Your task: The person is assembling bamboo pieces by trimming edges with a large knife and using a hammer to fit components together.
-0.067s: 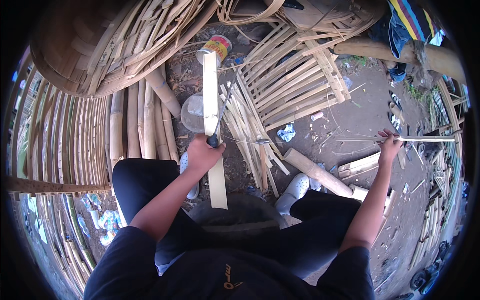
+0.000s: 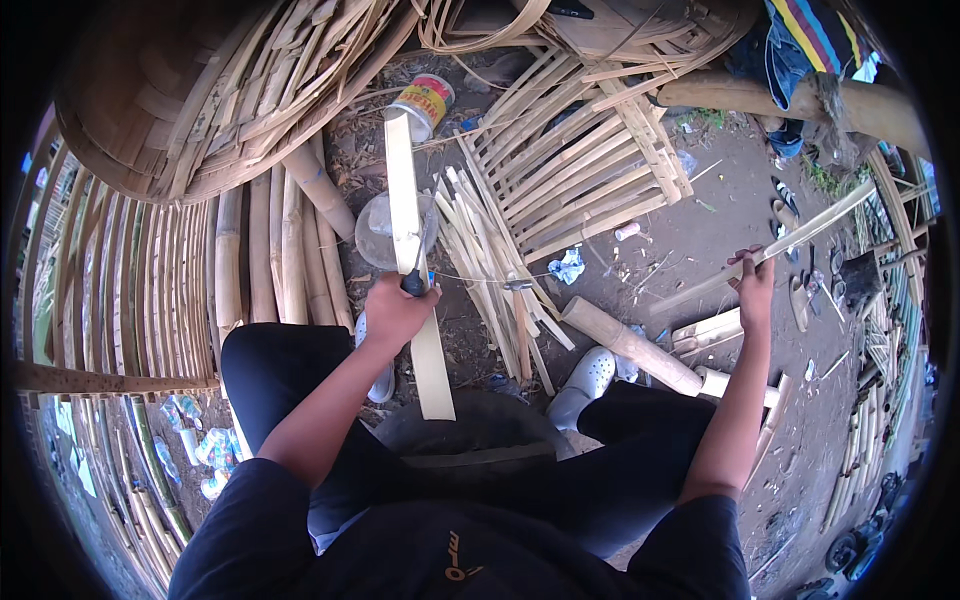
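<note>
My left hand (image 2: pixel 398 308) is closed around the black handle of a knife (image 2: pixel 412 283); its blade hardly shows. Under the same hand a wide, pale bamboo slat (image 2: pixel 403 185) stands lengthwise, running from near the bucket down toward my lap. Out to the right, my right hand (image 2: pixel 755 285) pinches a long, flat bamboo strip (image 2: pixel 820 222), which slants up to the right and blurs at its lower left end. Between the hands a bundle of thin bamboo strips (image 2: pixel 480 250) lies on the ground. A small hammer-like tool (image 2: pixel 518 286) rests by it.
A slatted bamboo panel (image 2: pixel 580 160) leans ahead, beside a plastic bucket (image 2: pixel 425 100). Thick bamboo poles (image 2: pixel 290 250) and a slatted bench (image 2: pixel 130 280) stand at left. A cut bamboo tube (image 2: pixel 630 345) lies near my right shoe (image 2: pixel 592 375). Large woven baskets (image 2: pixel 150 100) hang over the upper left.
The strip in my right hand has swung from nearly level to a steep slant, its broad face now showing. My right hand moved slightly left. The knife's blade has turned out of clear sight.
</note>
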`<state>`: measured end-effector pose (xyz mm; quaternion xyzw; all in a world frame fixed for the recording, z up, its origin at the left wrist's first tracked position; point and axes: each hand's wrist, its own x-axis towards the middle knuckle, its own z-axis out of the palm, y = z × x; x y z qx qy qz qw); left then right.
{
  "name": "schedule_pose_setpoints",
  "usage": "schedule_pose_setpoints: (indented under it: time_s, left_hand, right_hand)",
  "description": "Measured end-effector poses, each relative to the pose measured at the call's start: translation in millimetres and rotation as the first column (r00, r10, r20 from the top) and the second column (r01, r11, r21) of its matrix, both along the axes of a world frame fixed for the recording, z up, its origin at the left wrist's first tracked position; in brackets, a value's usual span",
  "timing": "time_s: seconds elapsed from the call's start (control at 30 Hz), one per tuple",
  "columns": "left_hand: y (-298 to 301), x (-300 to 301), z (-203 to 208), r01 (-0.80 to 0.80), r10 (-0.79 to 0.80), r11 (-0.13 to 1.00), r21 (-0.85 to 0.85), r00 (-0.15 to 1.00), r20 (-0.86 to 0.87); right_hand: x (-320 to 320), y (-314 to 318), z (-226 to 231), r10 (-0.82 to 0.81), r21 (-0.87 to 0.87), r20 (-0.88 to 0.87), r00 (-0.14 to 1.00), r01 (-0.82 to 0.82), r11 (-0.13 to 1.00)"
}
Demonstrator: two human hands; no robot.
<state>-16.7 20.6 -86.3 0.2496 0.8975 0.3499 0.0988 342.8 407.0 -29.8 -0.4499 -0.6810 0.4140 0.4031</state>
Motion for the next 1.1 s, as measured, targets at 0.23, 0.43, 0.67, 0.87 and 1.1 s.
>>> schedule_pose_setpoints:
  time_s: [0.23,0.43,0.67,0.87,1.1]
  left_hand:
    - [-2,1,-14,-0.025,0.000,0.996,0.089,0.963,0.268]
    - [9,18,-11,0.055,-0.150,0.977,0.205,0.864,0.481]
    - [11,26,-5,0.080,-0.297,0.929,0.361,0.741,0.603]
    - [10,24,-14,0.106,-0.365,0.901,0.420,0.707,0.605]
    - [16,32,-2,0.000,-0.300,0.885,0.465,0.763,0.572]
  right_hand:
    - [-82,-70,7,0.242,-0.336,-0.125,0.962,-0.271,0.902]
    - [-135,-126,-9,0.313,-0.515,-0.184,0.932,-0.362,0.777]
    - [-158,-131,-47,0.617,-0.192,0.152,0.772,-0.589,0.785]
    - [-175,-159,-46,0.676,-0.030,0.371,0.637,-0.719,0.694]
    - [-185,-196,-51,0.816,0.067,0.289,0.500,-0.861,0.504]
